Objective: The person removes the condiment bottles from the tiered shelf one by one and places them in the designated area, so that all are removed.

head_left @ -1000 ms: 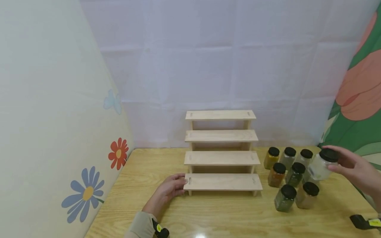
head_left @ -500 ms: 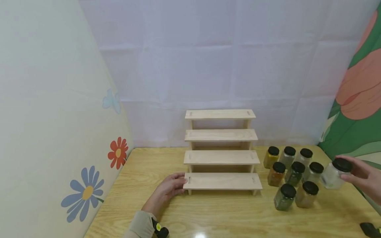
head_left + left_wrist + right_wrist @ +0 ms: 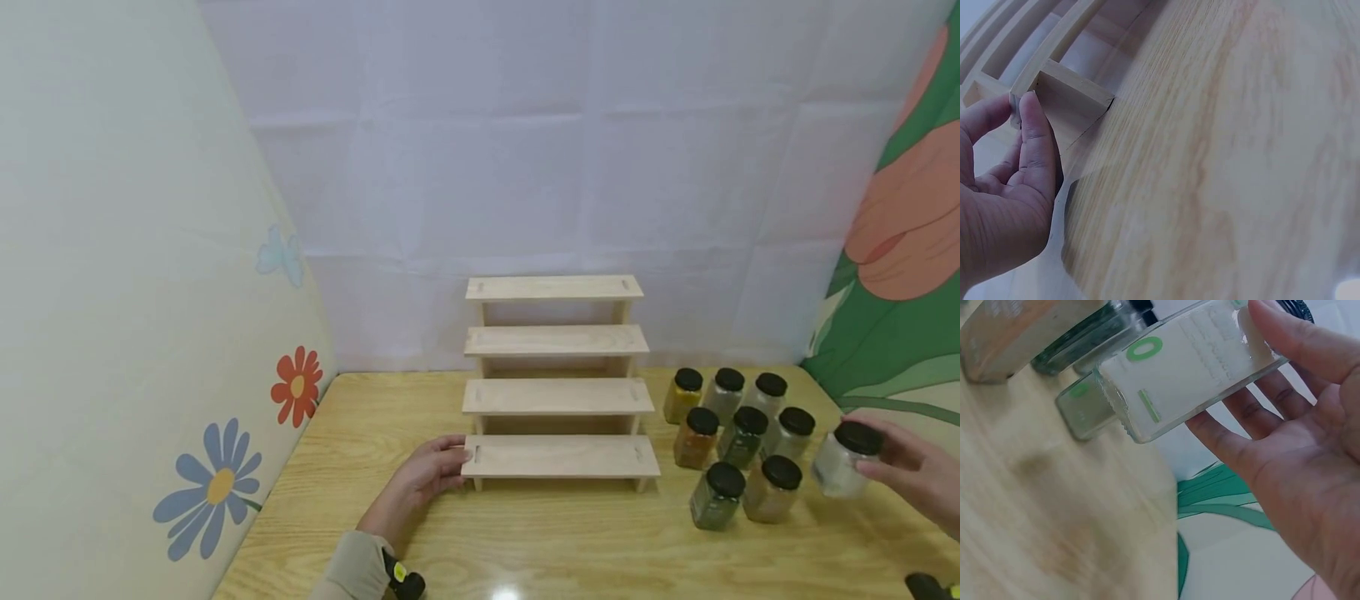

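A four-tier stepped wooden shelf (image 3: pixel 561 457) stands against the back cloth. My left hand (image 3: pixel 426 477) pinches the left end of its lowest board between thumb and fingers; the left wrist view shows the fingertips (image 3: pixel 1034 112) at the board's corner. Over at the right, my right hand (image 3: pixel 911 468) grips a spice jar (image 3: pixel 836 468) of white contents with a black lid. In the right wrist view this glass jar (image 3: pixel 1188 362) is tilted, with thumb on one side and fingers on the other, its base close over the table.
Left of the held jar, several black-lidded spice jars stand grouped, among them a yellow one (image 3: pixel 682 400), an orange one (image 3: pixel 695 442) and a green one (image 3: pixel 716 500). White cloth (image 3: pixel 450 167) hangs behind the wooden table (image 3: pixel 570 542). Patterned panels flank both sides.
My right hand has carried the white jar rightward and down, away from the other jars, uncovering one behind it. My left hand stays on the shelf.
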Demonstrator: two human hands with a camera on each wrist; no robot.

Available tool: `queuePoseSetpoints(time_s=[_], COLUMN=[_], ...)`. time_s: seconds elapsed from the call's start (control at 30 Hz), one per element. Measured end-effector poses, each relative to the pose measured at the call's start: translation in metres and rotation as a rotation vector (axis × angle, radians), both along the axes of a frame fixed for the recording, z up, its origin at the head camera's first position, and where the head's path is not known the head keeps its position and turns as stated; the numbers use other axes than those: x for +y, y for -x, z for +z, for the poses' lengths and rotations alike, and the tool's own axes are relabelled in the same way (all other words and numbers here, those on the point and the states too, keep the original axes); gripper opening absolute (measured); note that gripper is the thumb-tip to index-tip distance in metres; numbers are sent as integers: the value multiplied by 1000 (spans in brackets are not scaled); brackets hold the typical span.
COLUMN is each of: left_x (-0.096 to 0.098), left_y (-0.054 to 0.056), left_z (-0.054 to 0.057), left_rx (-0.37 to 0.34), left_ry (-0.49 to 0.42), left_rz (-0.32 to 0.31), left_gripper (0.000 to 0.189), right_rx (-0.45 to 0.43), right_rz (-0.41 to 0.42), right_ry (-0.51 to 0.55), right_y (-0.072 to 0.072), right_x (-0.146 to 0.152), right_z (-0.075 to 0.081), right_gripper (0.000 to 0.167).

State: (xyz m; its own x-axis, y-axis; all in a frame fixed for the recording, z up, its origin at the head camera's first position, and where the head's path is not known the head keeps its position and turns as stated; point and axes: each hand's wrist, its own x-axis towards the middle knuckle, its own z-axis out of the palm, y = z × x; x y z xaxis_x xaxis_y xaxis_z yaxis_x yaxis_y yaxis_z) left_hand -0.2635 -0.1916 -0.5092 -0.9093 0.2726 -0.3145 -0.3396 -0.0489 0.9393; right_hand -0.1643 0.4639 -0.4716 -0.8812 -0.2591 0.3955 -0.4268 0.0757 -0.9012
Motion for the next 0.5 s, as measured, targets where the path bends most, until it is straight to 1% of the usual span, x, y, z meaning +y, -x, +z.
queuePoseSetpoints(time_s=[0.07, 0.17, 0.23, 0.3, 0.37, 0.43, 0.5], left_x=[0, 1, 2, 2, 2, 2, 2], left_y=[0, 0, 0, 0, 0, 0, -1], left_z=[0, 1, 1, 1, 1, 0, 0], left_rx=[-1, -1, 0, 2, 2, 0, 2], left_ry=[0, -2, 0, 3, 9, 13, 14], left_rz=[4, 15, 19, 18, 15, 14, 14], left_gripper=[57, 56, 57, 58, 59, 59, 59], right_rx=[-58, -125, -168, -213, -250, -258, -247], right_rz=[-66, -182, -224, -247, -248, -239, -231], right_ry=[-84, -259, -341, -383, -390, -385, -372], right_y=[-1, -2, -3, -3, -3, -4, -3], right_x=[1, 1, 1, 0, 0, 0, -1], right_z=[-3, -8, -12, -16, -20, -24, -27], right_gripper=[71, 68, 65, 63, 61, 59, 59])
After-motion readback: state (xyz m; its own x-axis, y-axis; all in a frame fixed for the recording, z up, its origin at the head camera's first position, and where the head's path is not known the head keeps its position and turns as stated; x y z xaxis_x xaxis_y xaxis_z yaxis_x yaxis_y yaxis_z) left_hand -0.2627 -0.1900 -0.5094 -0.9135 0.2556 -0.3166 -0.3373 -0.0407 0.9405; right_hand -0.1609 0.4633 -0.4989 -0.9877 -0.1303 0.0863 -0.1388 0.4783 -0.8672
